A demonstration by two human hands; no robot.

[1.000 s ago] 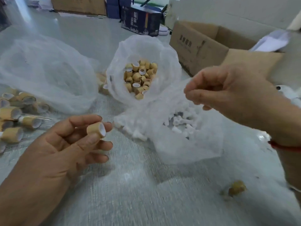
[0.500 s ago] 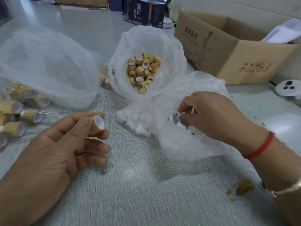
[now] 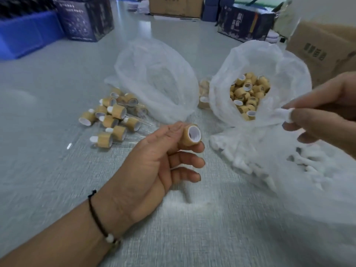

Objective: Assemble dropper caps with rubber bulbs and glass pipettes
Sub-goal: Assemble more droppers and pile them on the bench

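Observation:
My left hand (image 3: pixel 154 168) pinches a bamboo-coloured dropper cap (image 3: pixel 189 137) between thumb and forefinger, its white-lined opening turned toward me. My right hand (image 3: pixel 323 112) is raised at the right and pinches a white rubber bulb (image 3: pixel 284 114) at its fingertips, above the bag of bulbs (image 3: pixel 269 160). Between the hands and farther back, an open white bag (image 3: pixel 227 89) holds several loose caps (image 3: pixel 248 95). A pile of assembled droppers (image 3: pixel 111 120) with glass pipettes lies on the table to the left.
A crumpled translucent bag (image 3: pixel 154 78) lies behind the assembled pile. A cardboard box (image 3: pixel 323 53) stands at the right rear. Dark printed boxes (image 3: pixel 86 18) and a blue bin (image 3: pixel 23 33) line the far left. The grey table (image 3: pixel 57 170) spreads to the near left.
My right hand has lifted out of the bulb bag with a white bulb pinched in its fingers. The view has swung left. My left hand still holds the cap.

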